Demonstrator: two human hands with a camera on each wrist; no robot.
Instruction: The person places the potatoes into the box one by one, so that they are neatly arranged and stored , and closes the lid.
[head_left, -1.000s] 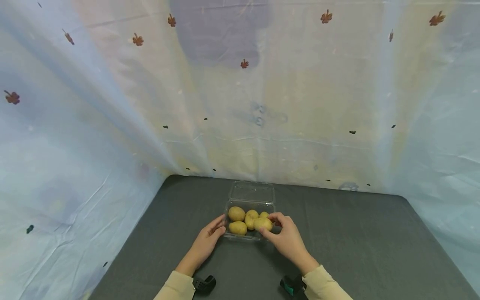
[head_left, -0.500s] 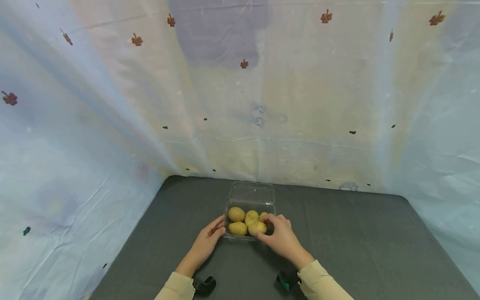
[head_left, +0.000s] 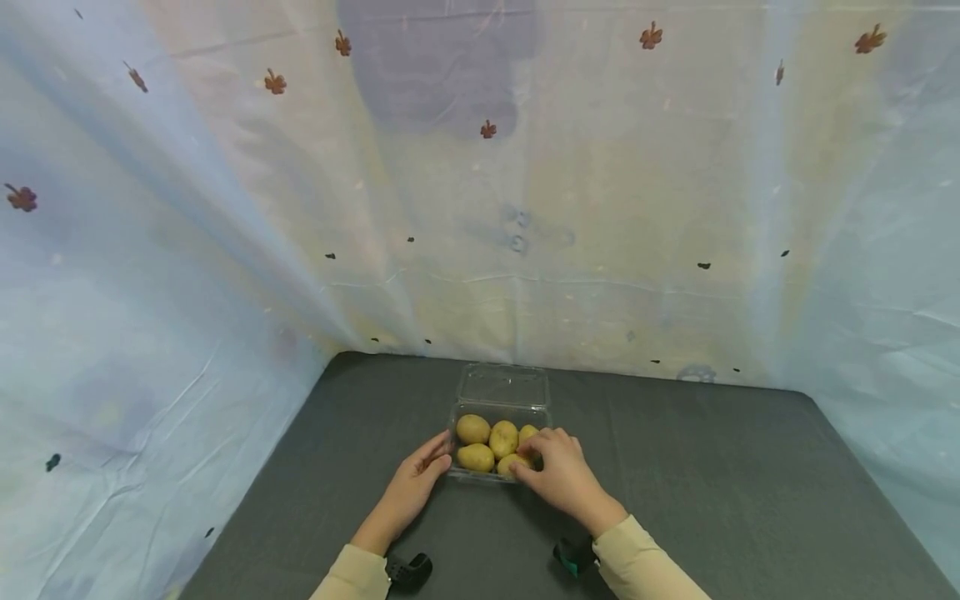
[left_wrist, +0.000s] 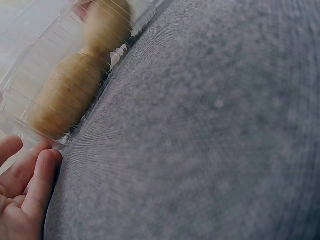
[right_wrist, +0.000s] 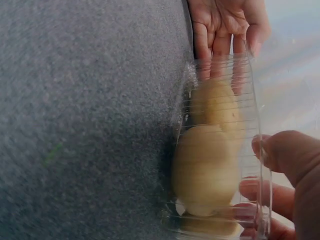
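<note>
A clear plastic clamshell box (head_left: pixel 471 475) holds several yellow potatoes, set in two rows. Its lid (head_left: pixel 504 386) is folded back, away from the person. My left hand (head_left: pixel 411 483) rests against the left end wall with straight fingers, which also show through the plastic in the right wrist view. At the front right corner, my right hand (head_left: pixel 562 477) hovers over the front-right potato (head_left: pixel 508 464). This potato (right_wrist: pixel 206 170) lies low in the box in the right wrist view, where the right thumb (right_wrist: pixel 280 150) and fingers sit above it, apart from each other.
A dark grey cloth covers the table (head_left: pixel 720 492). Pale patterned sheeting (head_left: pixel 600 183) hangs behind the table and at both sides. Each wrist wears a black strap, such as the left one (head_left: pixel 409 570).
The right hand has lowered the potato it held into the front right corner of the box and let go of it. The left hand has stayed in place.
</note>
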